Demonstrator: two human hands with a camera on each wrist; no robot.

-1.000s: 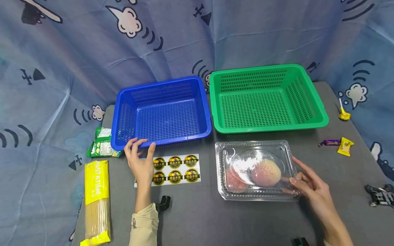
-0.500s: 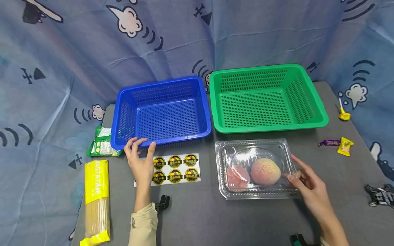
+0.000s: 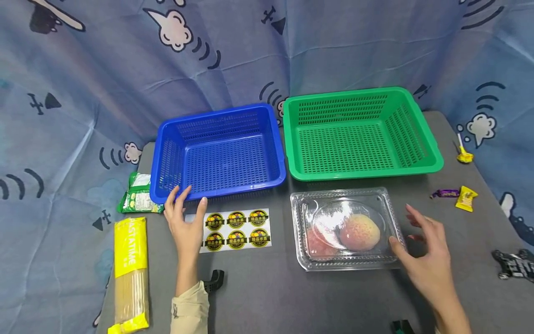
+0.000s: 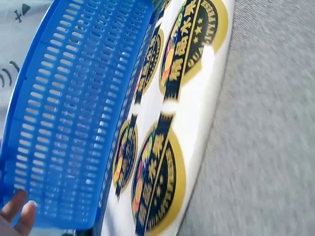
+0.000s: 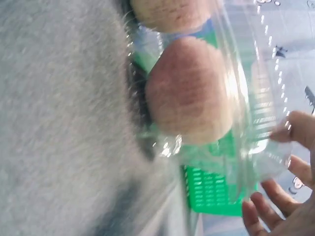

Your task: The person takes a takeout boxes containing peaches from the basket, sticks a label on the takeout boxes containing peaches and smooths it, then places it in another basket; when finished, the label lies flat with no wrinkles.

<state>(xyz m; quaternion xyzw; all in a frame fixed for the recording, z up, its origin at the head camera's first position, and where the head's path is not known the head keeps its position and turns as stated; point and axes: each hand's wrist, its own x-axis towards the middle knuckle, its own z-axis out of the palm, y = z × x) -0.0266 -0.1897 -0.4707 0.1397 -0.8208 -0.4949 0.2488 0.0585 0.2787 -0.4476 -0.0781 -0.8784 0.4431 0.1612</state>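
Note:
A clear plastic clamshell box (image 3: 302, 232) with two peaches (image 3: 359, 233) inside lies on the grey table, its lid down. My right hand (image 3: 429, 260) is at its right side, fingers spread and apart from it, the thumb tip at the edge; whether it touches, I cannot tell. In the right wrist view a peach (image 5: 189, 93) shows through the plastic beside the fingers. My left hand (image 3: 185, 232) has relaxed, parted fingers near the front rim of the blue basket (image 3: 225, 157), over the left end of a sheet of round fruit stickers (image 3: 236, 229).
A green basket (image 3: 346, 148) stands behind the box. At left lie a yellow pasta pack (image 3: 131, 273) and a green snack bag (image 3: 142, 197). Candies (image 3: 466, 198), a lollipop (image 3: 465, 155) and a toy car (image 3: 515, 265) lie at right.
My right hand has let go of the clamshell box, its fingers moving off to the right and spreading. The left hand has shifted slightly left and away from the blue basket, uncovering more stickers.

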